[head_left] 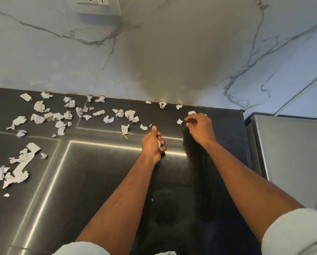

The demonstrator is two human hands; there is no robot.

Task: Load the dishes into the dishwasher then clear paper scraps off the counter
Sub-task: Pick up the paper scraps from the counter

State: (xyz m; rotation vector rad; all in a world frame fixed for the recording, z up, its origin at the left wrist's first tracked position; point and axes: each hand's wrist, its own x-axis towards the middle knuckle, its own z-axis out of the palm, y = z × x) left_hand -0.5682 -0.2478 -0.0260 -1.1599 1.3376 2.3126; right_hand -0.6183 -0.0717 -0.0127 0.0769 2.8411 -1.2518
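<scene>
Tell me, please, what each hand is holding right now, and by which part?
The left hand grips white paper scraps, bunched inside its curled fingers. The right hand reaches toward a scrap on the counter; whether its fingertips hold anything cannot be told.

Two hands (154, 142), dozens of paper scraps (39, 106) on one counter (98, 181), one wall socket (93, 0).

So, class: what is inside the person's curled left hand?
White paper scraps show between the fingers of the left hand, which grips them above the dark counter. The fingers and palm cover most of it, so how many scraps cannot be told.
</scene>
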